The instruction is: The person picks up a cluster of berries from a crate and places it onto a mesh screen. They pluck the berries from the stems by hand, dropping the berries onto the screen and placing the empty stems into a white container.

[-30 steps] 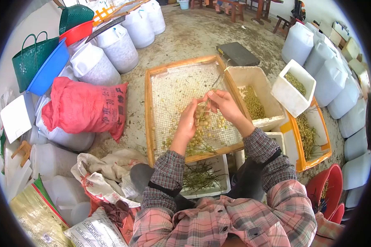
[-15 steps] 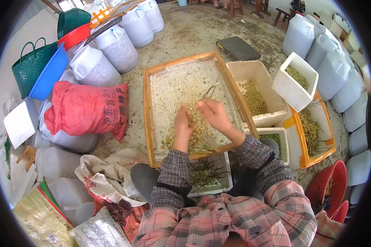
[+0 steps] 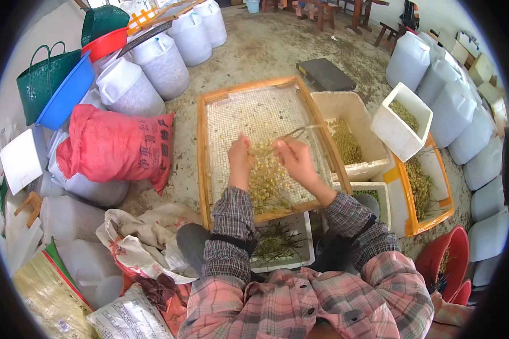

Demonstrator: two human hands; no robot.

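My left hand [image 3: 240, 160] is closed over the wood-framed mesh screen [image 3: 201, 164], its fingers pinching a sprig of small pale yellow-green berries [image 3: 260, 150]. Close by on the right, my right hand [image 3: 295, 162] is closed round what looks like a pair of scissors [image 3: 297, 132], whose thin metal end sticks out past the fingers. The part inside the fist is hidden. Below both hands lies a heap of loose berries [image 3: 268, 183] with thin stems on the mesh. Under the screen's near edge sits a white box of dark stems [image 3: 277, 243].
Right of the screen stand foam boxes of berries [image 3: 320, 104], a tilted white box [image 3: 398, 135] and an orange-edged crate [image 3: 445, 212]. A red sack [image 3: 116, 144] and white barrels [image 3: 161, 59] are on the left. A dark flat case [image 3: 326, 74] lies beyond.
My left hand has moved slightly up and left. The scissors' metal end has swung from pointing upward to pointing right. The view has shifted a little.
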